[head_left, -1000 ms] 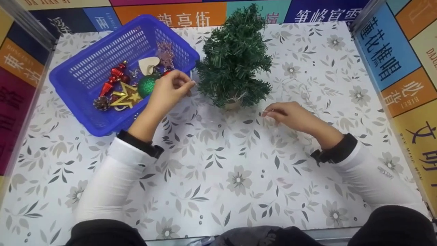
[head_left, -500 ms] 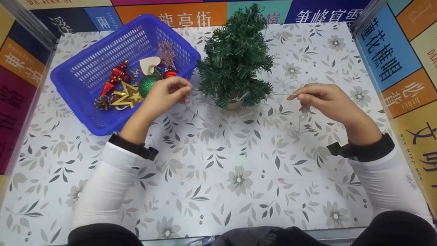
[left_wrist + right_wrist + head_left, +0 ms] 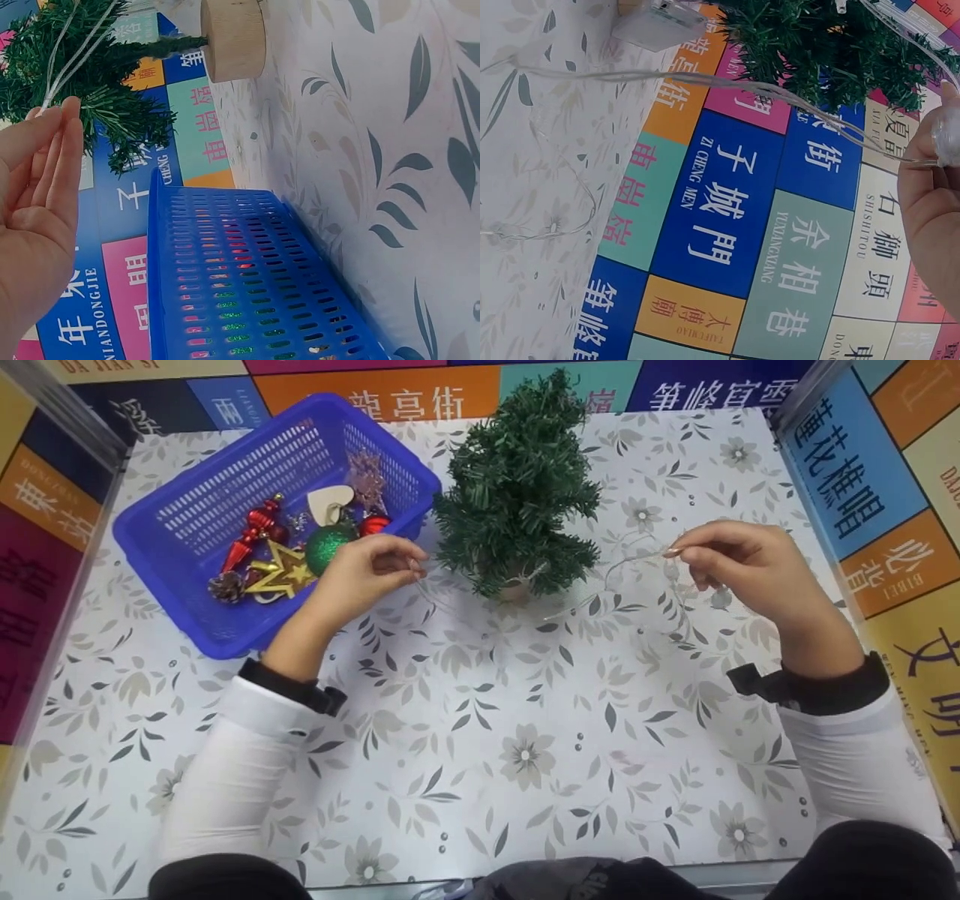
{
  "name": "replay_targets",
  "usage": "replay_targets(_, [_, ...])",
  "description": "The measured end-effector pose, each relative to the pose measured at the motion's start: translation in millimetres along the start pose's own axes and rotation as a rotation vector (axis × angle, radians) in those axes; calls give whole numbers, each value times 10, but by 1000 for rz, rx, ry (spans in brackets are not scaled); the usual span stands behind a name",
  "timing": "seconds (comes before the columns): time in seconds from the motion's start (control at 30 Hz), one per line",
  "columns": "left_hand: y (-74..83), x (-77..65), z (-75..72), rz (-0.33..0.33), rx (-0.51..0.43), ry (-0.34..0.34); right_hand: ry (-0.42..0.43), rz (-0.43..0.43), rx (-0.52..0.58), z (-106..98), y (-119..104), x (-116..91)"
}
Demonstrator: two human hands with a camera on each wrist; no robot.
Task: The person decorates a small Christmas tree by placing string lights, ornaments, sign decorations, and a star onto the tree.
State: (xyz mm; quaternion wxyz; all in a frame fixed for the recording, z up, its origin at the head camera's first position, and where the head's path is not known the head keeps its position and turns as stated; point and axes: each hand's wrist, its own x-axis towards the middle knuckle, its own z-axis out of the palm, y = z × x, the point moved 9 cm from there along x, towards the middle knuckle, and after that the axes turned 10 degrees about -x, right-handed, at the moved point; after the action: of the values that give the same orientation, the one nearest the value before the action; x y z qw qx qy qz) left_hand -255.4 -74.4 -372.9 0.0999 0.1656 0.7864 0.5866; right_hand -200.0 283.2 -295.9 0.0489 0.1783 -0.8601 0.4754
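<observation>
A small green artificial tree point(image 3: 521, 484) stands on a round wooden base point(image 3: 234, 39). My left hand point(image 3: 364, 577) pinches thin clear wires point(image 3: 75, 60) between thumb and fingers, just left of the tree, beside the basket's corner. To the right of the tree, my right hand point(image 3: 757, 566) pinches a clear-wired string of lights point(image 3: 637, 556) with clear bulbs, above the table. In the right wrist view, one round clear bulb point(image 3: 946, 136) sits at that hand, and a transparent box point(image 3: 660, 26) appears near the tree's base.
A blue slotted basket point(image 3: 161, 574) at the left holds a gold star point(image 3: 281, 571), a green glitter ball point(image 3: 328, 547), a wooden heart point(image 3: 328, 502), a pinecone point(image 3: 226, 586) and red ornaments point(image 3: 241, 551). Printed panels point(image 3: 375, 394) border the leaf-patterned tabletop point(image 3: 480, 780).
My right hand has moved right and away from me, from near the tree's base, drawing the string of lights along. My left hand has shifted slightly left and toward me.
</observation>
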Motion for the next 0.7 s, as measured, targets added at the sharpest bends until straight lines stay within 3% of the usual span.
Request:
replay_targets(0.27, [15, 4, -37, 31, 80, 17, 34, -182, 230, -109, -154, 43])
replay_targets(0.4, [22, -3, -38, 72, 55, -10, 65, -248, 248, -153, -286, 111])
replay_targets(0.7, [-2, -10, 11, 78, -19, -94, 111, -354, 384, -192, -624, 333])
